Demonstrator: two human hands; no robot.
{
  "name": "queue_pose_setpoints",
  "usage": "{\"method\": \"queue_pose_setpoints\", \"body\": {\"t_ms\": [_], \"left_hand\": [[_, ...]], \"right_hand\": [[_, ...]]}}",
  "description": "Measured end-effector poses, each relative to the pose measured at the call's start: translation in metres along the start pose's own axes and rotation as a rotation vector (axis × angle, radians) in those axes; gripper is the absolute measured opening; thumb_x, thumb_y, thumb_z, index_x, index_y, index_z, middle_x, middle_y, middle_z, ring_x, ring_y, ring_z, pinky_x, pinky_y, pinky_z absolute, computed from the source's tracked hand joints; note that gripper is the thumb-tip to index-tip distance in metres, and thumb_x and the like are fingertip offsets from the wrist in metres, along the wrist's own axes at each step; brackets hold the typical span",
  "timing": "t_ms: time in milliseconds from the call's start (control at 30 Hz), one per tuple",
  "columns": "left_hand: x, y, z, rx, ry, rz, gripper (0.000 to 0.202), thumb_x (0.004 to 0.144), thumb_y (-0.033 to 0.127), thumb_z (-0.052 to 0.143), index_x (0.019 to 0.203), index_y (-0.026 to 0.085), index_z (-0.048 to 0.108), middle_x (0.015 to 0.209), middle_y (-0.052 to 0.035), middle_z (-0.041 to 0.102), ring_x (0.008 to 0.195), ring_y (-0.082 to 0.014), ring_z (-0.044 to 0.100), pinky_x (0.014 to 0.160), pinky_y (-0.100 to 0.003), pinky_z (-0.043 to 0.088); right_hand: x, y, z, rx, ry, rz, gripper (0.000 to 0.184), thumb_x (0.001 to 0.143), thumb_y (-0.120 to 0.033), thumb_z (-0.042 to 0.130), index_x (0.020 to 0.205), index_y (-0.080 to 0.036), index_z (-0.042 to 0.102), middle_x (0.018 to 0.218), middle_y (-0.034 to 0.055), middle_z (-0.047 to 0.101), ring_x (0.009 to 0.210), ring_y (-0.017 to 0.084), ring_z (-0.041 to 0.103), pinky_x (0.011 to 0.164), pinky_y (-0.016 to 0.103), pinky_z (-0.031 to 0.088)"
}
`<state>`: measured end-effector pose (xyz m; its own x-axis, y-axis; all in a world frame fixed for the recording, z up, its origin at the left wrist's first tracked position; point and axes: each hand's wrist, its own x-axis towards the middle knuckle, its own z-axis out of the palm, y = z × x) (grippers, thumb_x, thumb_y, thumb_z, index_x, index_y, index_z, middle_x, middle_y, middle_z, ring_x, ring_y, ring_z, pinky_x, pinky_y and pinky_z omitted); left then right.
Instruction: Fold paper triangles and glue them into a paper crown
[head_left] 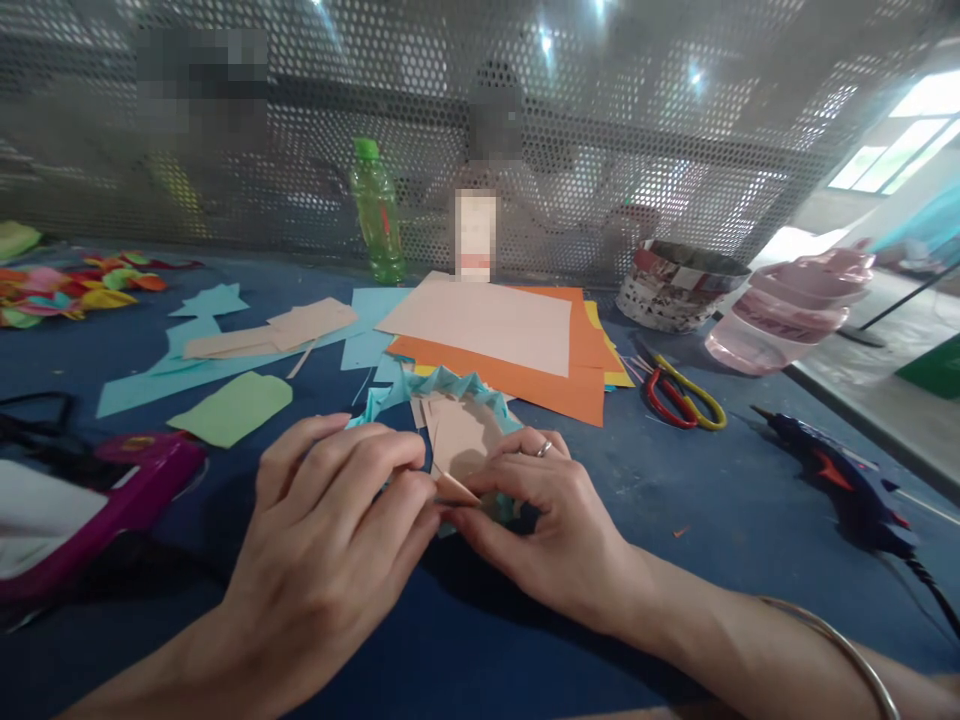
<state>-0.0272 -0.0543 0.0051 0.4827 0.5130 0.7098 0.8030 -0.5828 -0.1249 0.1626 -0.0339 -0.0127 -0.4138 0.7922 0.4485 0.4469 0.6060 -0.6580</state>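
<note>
My left hand (330,540) and my right hand (547,530) meet over a paper piece on the blue table (675,500). Both pinch a small beige paper fold (456,490) between thumb and fingertips. Beyond the fingers lies the rest of the piece, beige paper (461,435) ringed by a pleated teal paper strip (442,385). A ring sits on a finger of my right hand and a bangle on that wrist.
Orange, beige and yellow paper sheets (510,350) lie behind the piece. Scissors (686,395), a blue glue gun (840,470), a woven basket (675,285) and a pink container (787,310) are right. A magenta tool (112,490), paper scraps (232,405) and a green bottle (377,215) are left.
</note>
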Motion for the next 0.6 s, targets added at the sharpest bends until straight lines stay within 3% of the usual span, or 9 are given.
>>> {"method": "queue_pose_setpoints", "body": {"t_ms": [600], "left_hand": [[-0.0006,-0.0013,0.0024,-0.007,-0.023,-0.04,0.002,0.087,0.021,0.061,0.085,0.022,0.062,0.096,-0.0069,0.065,0.095,-0.0276,0.061,0.098,-0.053,0.041]], "right_hand": [[0.0002,0.0021,0.0009,-0.008,0.012,-0.054,0.009,0.084,-0.018,0.065,0.089,-0.024,0.07,0.079,-0.0037,0.07,0.085,0.014,0.059,0.088,0.035,0.036]]}}
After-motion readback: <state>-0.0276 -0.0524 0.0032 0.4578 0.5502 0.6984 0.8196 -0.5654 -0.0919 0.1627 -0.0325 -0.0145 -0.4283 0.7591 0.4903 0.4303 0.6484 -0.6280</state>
